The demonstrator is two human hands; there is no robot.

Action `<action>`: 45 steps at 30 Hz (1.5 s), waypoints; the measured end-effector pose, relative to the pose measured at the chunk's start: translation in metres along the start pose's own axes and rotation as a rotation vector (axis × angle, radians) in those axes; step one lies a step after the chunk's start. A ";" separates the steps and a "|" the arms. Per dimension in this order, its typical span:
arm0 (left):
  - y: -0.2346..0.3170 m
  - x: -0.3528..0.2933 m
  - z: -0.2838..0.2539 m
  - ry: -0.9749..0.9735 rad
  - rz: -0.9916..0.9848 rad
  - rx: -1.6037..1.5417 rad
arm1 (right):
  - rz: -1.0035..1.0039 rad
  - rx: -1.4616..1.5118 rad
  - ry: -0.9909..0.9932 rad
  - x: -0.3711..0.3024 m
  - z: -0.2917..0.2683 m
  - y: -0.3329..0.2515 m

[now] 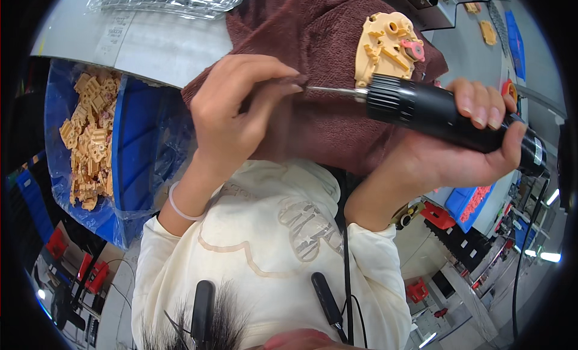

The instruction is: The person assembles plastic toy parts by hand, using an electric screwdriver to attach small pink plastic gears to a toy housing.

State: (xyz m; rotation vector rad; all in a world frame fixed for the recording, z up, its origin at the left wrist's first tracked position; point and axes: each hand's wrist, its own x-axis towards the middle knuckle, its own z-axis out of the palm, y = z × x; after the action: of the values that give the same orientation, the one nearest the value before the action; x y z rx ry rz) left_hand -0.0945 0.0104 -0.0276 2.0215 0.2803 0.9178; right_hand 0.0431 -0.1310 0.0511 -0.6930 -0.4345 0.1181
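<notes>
Blue plastic forms the lined bin [133,133] at far left, heaped with tan moulded parts [93,127], just beside the near edge of the white desk [162,43]. Farther back lies clear plastic packaging [186,2]. Next, the left hand [223,112] pinches thumb and forefinger together at the tip of a screwdriver bit [334,90]; whether a screw sits between them I cannot tell. A brown towel [328,25] spreads beneath, reaching past the desk's near edge, and a stretch of it separates that hand from a tan moulded housing [382,58] with a pink piece [412,50]. The right hand [445,160] wraps its fingers [478,103] round a black electric screwdriver [415,103], held roughly level. At far right, its cable [524,247] hangs down.
</notes>
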 end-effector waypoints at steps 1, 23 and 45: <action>-0.001 -0.001 -0.001 0.009 -0.017 -0.010 | 0.010 0.037 0.015 0.005 -0.008 -0.011; 0.076 0.095 0.103 -0.389 0.663 0.425 | -0.173 -0.487 0.051 0.019 -0.070 -0.116; 0.092 0.103 0.115 -0.641 0.590 0.542 | -0.270 -0.441 0.176 -0.030 -0.116 -0.179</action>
State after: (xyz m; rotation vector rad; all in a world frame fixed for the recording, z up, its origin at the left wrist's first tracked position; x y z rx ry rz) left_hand 0.0453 -0.0648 0.0569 2.8562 -0.5000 0.4920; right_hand 0.0592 -0.3446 0.0759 -1.0602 -0.3832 -0.3015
